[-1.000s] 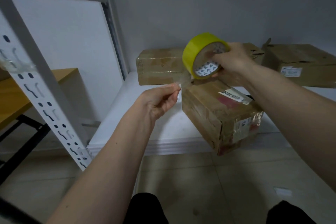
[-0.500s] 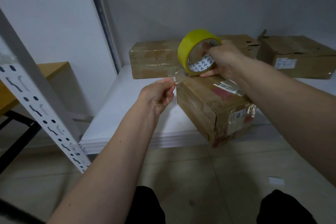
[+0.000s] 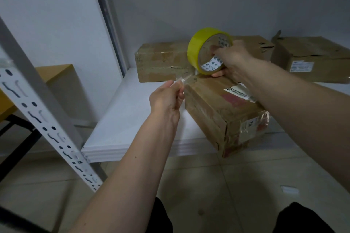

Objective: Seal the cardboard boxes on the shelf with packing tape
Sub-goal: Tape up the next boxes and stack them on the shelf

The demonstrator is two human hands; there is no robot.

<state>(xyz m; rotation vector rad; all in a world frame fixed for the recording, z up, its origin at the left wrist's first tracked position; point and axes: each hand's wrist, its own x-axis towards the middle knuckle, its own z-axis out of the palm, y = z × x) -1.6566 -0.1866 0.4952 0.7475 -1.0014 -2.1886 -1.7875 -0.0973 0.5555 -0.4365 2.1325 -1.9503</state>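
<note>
Left hand (image 3: 166, 98) pinched the tape end (image 3: 186, 79); right hand (image 3: 230, 58) gripped the roll (image 3: 197, 47) mid-frame. That loose strip could easily fold onto itself before reaching the box (image 3: 223, 111).

Side sticker on the nearest cardboard box (image 3: 223, 111): "7R". Its top label (image 3: 237, 91) bears print too small to read. Tape roll (image 3: 206, 49) core: repeated triangular logos, unreadable.

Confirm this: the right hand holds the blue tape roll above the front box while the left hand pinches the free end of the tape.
Wrong in one respect: the tape roll is yellow, not blue, as the head view shows. The right hand does hold it above the front box, and the left hand pinches the free end of the tape.
</note>
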